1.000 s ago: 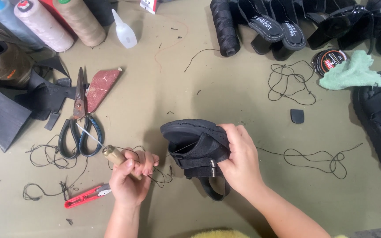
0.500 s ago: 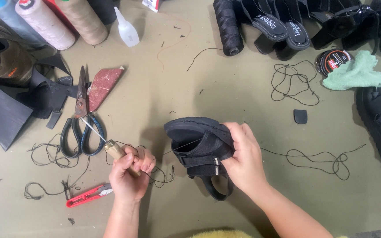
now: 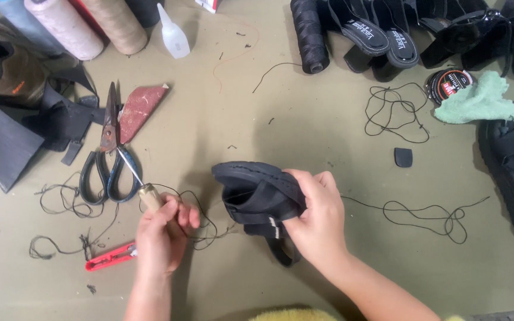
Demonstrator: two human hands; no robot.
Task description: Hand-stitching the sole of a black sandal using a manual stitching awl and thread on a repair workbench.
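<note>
1. Sandal [image 3: 260,193] sits mid-counter, black, tipped on its side, sole edge up at 12 o'clock, straps hanging toward 6.
2. Right hand [image 3: 319,220] is closed round the sandal's straps from 3 o'clock, thumb on top, fingers wrapped under.
3. Left hand [image 3: 162,235] is fisted on the wooden handle of an awl [image 3: 141,190]; needle points to 11 o'clock, tip over the scissors [image 3: 107,157].
4. Black thread [image 3: 203,229] runs from the left hand toward the sandal; a second strand [image 3: 423,211] trails off at 3 o'clock in loose loops.
5. Step, my read: stitching the sole, mid-stitch, awl out of the sandal and thread slack.
6. Next move would need the awl tip swung back to the sole edge and lined up on the stitch line, right hand holding the sandal steady. Slack near the left hand could snag.
7. Versus a second ago: sandal and both hands sit slightly lower and further right in view, consistent with the head shifting; grip on both unchanged, awl angle about the same.
8. Around: red snips [image 3: 109,257] at 8 o'clock of the left hand, sandpaper scrap [image 3: 141,107] beside the scissors, glue bottle [image 3: 174,35] and thread cones [image 3: 117,21] at 11, green cloth [image 3: 477,101] at 2.
</note>
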